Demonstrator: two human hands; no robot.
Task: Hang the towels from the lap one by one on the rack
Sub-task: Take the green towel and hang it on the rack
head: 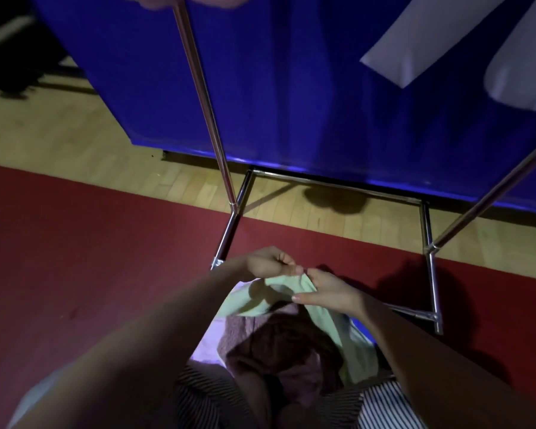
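A pale green towel (254, 300) is lifted off my lap by its top edge. My left hand (266, 263) pinches that edge on the left, and my right hand (325, 292) grips it just to the right, fingers curled round the cloth. Under it a pink towel (270, 345) lies bunched on my striped lap (198, 394), with more pale cloth (203, 348) beneath. The chrome rack (198, 85) stands right in front, its uprights slanting up on both sides and its base frame on the floor. A pinkish cloth (195, 0) hangs at the rack's top left, cut off by the frame.
A blue fabric panel (291, 88) with white shapes (430, 38) hangs behind the rack. The rack's base bars (429, 243) rest on a red carpet (90, 258) and wooden floor (59, 131). Dark objects (10, 57) sit at the far left.
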